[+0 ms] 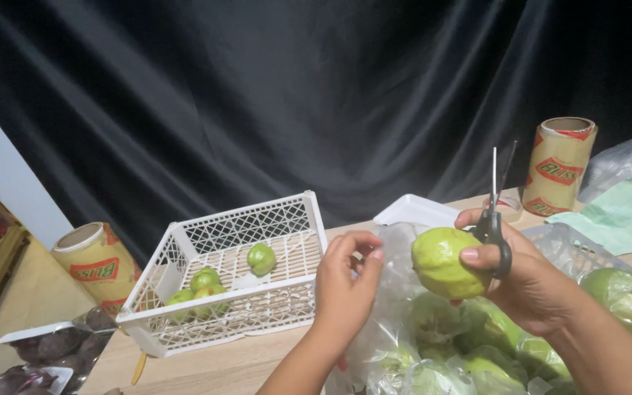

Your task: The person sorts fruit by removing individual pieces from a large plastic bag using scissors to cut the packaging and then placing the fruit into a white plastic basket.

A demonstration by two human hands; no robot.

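Observation:
My right hand (524, 281) holds a green guava (442, 260) together with a pair of scissors (497, 212), whose blades point straight up. My left hand (345, 281) is just left of the guava, its fingers pinched on the edge of a clear plastic bag (396, 322). The bag lies under both hands and has several more green guavas (477, 351) in it.
A white plastic crate (184, 322) at the left holds several small green fruits (261, 258). Rolls of cling film stand at the far right (557, 167) and far left (96, 267). A white tray (415, 211), a green cloth (619, 216) and wrapped dark fruit (53, 347) lie around.

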